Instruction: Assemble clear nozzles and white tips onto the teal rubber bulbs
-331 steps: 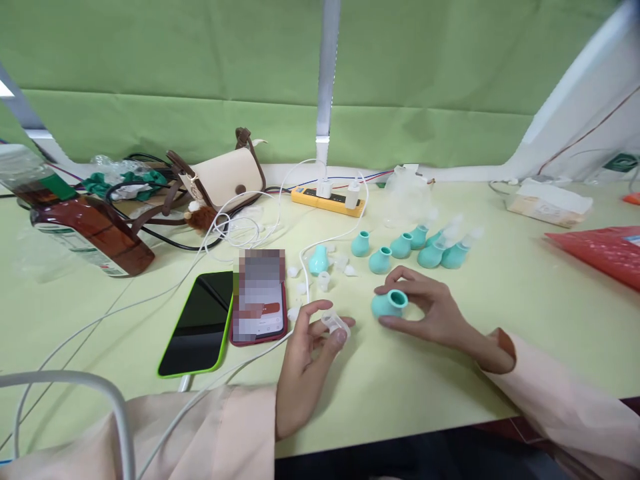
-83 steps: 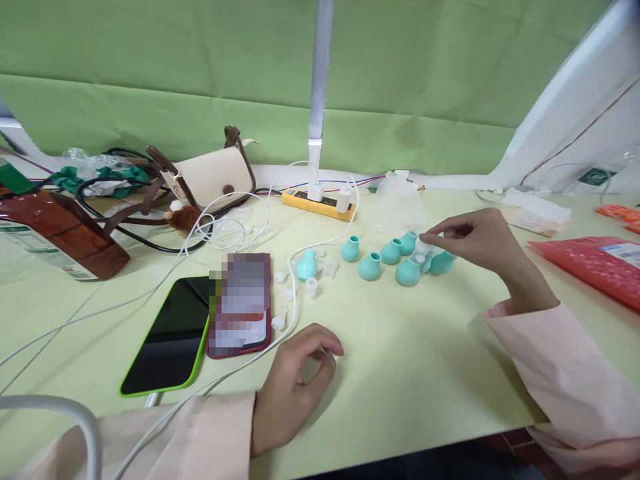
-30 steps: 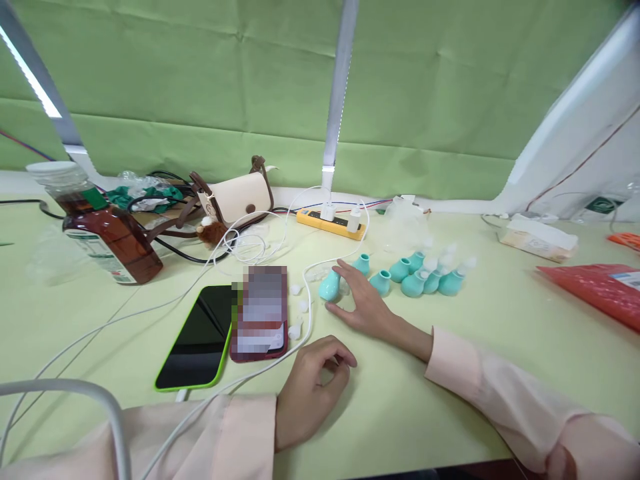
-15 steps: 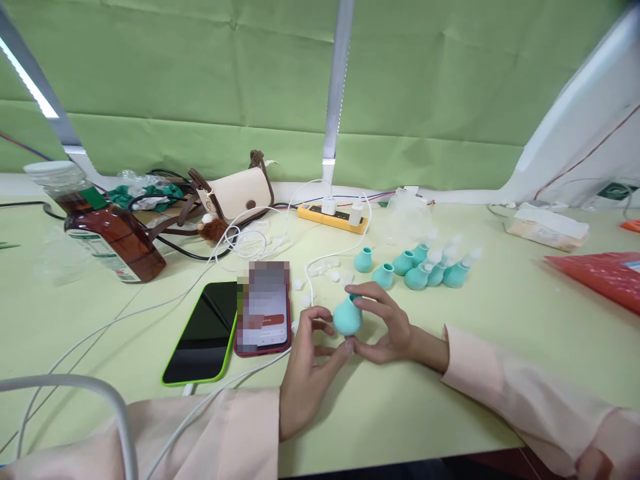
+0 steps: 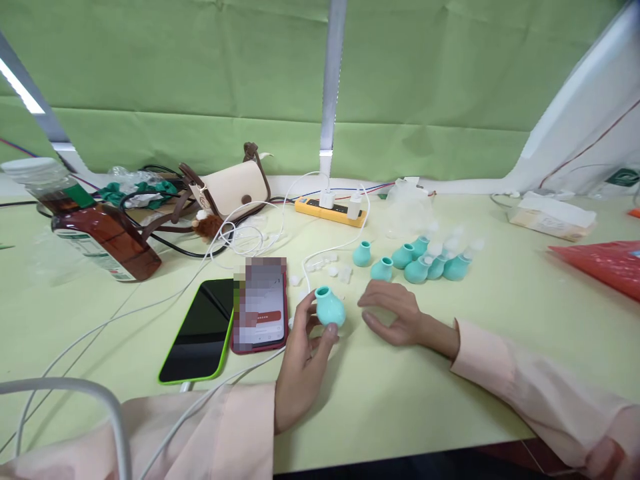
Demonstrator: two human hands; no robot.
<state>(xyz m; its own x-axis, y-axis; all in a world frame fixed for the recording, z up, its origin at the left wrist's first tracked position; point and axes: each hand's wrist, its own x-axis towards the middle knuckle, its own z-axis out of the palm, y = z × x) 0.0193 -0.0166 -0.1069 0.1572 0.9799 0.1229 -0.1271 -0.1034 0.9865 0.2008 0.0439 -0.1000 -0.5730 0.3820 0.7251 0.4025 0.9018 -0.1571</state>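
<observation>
My left hand [image 5: 303,370] grips a teal squeeze bulb [image 5: 331,312] between thumb and fingers, its round open neck tilted up and to the left. To the right of it, my right hand [image 5: 393,313] hovers over the table with thumb and fingers apart, holding nothing. Behind that hand stand several more teal bulbs [image 5: 382,269]; those at the left have open necks, while some at the right carry clear tips [image 5: 453,243]. Small translucent plastic pieces [image 5: 345,274] lie beyond the held bulb.
Two phones, one green-cased [image 5: 199,331] and one red-cased [image 5: 261,307], lie left of my left hand. White cables run around them to a yellow power strip [image 5: 330,211]. A brown bottle [image 5: 107,237], a cream handbag [image 5: 237,187], a tissue pack [image 5: 553,217] and a red packet [image 5: 600,267] sit farther out.
My right hand has let go of the bulb and drawn away to the right. The bulb has shifted left in my left hand, its neck now tipped left.
</observation>
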